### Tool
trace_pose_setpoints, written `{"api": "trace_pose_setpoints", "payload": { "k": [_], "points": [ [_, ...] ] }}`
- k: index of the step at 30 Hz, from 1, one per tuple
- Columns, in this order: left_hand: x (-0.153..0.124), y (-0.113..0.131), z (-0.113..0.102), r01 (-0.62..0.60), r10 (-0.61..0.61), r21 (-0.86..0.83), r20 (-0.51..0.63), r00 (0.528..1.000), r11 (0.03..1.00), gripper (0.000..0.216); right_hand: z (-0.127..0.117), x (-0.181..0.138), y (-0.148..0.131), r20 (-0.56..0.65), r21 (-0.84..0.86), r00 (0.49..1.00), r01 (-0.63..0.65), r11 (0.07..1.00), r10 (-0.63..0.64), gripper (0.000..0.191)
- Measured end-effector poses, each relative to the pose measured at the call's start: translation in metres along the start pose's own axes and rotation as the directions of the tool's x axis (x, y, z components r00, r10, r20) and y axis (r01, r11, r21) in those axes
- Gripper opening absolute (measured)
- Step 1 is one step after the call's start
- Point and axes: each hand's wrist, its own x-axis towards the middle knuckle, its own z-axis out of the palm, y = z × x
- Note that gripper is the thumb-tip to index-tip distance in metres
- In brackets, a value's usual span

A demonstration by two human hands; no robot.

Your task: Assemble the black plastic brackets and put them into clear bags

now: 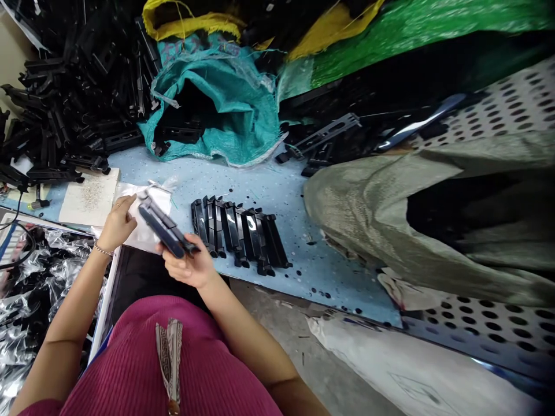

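Note:
My right hand is closed round a long black plastic part, held slanted over the near edge of the blue table. The fingers of my left hand are pinched at the part's upper end, above a clear plastic bag; what they pinch is too small to make out. Just right of my hands, a row of several matching black parts lies side by side on the table.
A heap of black plastic parts fills the far left. A teal woven sack lies open at the back, and a grey-green sack is at right. A white pad with small pieces and crinkled plastic bags are at left.

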Motion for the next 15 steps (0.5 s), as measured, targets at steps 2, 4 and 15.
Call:
{"api": "trace_pose_setpoints", "payload": {
  "k": [2,4,15],
  "points": [
    [-0.007,0.003,-0.003,-0.031,0.031,-0.006,0.012,0.999,1.000,0.073,-0.005,0.004,0.007,0.034,0.085,0.994,-0.104,0.991,0.102,0.053],
    [-0.020,0.016,-0.005,-0.096,0.096,0.013,0.037,0.995,0.995,0.079,-0.009,0.014,0.008,0.007,0.095,0.994,-0.113,0.989,0.113,0.053],
    [-0.114,0.075,-0.036,-0.256,0.252,-0.023,0.274,0.928,0.966,0.062,0.036,0.001,0.024,-0.035,-0.952,0.985,0.018,0.307,-0.168,0.051]
  ]
}}
